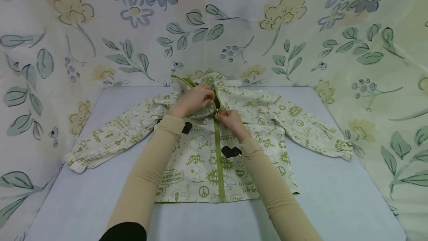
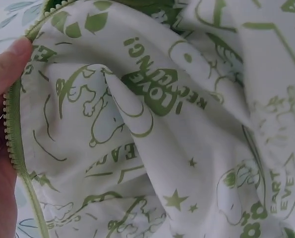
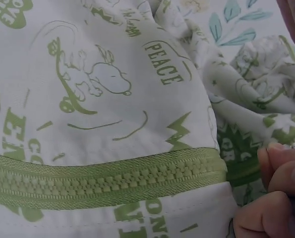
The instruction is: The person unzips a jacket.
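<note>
A white jacket (image 1: 197, 176) with green cartoon print lies front up, both sleeves spread outward. Its green zipper (image 1: 219, 159) is joined from the hem to the upper chest; above that, the two edges part. My right hand (image 1: 232, 122) pinches the small metal zipper pull (image 1: 217, 112) at the top of the joined teeth. Just above it on the left, my left hand (image 1: 195, 99) holds the loose zipper edge near the collar. In the left wrist view, the thumb (image 2: 18, 52) lies against that toothed edge (image 2: 11, 124). The joined teeth (image 3: 112, 181) run toward the right hand in the right wrist view.
The jacket lies on a pale table (image 1: 110, 203). Behind and beside the table hangs a floral cloth (image 1: 247, 18). Black wrist straps (image 1: 230, 152) sit at both wrists, over beige sleeves (image 1: 143, 174).
</note>
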Tool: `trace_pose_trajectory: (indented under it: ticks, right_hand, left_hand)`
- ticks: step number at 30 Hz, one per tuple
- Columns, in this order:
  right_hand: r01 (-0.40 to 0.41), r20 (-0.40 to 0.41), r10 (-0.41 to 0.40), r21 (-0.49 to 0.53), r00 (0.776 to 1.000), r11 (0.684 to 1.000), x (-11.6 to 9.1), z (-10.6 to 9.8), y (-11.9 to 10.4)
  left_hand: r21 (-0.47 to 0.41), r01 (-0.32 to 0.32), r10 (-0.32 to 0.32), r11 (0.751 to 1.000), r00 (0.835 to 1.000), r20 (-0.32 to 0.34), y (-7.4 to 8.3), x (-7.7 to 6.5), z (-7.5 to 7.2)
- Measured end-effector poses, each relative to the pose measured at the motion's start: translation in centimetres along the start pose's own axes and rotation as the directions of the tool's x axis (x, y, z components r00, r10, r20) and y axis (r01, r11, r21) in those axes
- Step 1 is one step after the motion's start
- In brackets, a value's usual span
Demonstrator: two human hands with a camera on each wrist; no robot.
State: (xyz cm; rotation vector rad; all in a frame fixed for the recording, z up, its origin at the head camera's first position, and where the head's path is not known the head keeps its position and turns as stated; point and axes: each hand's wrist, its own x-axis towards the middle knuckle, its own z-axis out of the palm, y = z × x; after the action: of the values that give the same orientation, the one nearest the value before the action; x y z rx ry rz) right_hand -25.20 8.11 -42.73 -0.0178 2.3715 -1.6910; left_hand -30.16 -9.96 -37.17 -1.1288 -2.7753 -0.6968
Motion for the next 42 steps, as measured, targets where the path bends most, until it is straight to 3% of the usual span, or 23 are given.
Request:
trace_pose_trajectory:
  ticks: [8, 17, 24, 42]
  right_hand:
    - [0.02, -0.005, -0.02, -0.006, 1.0, 1.0, -0.2, -0.2, 0.1]
    - [0.033, 0.016, -0.033, 0.004, 0.999, 0.999, -0.4, -0.4, 0.4]
    - [0.008, 0.045, -0.009, 0.029, 0.999, 1.0, -0.5, -0.6, 0.8]
    - [-0.06, 0.091, 0.055, 0.06, 0.994, 0.996, -1.0, -0.4, 1.6]
  left_hand:
    - [-0.029, -0.004, 0.002, 1.0, 0.999, -0.049, -0.2, 0.5, -0.9]
    - [-0.038, 0.092, -0.095, 0.995, 0.992, -0.083, -0.6, 0.7, -1.4]
    - [0.034, 0.192, -0.187, 0.981, 0.975, -0.119, -1.2, 0.8, -1.3]
    - [0.062, 0.29, -0.277, 0.955, 0.947, -0.161, -2.1, 1.2, -0.6]
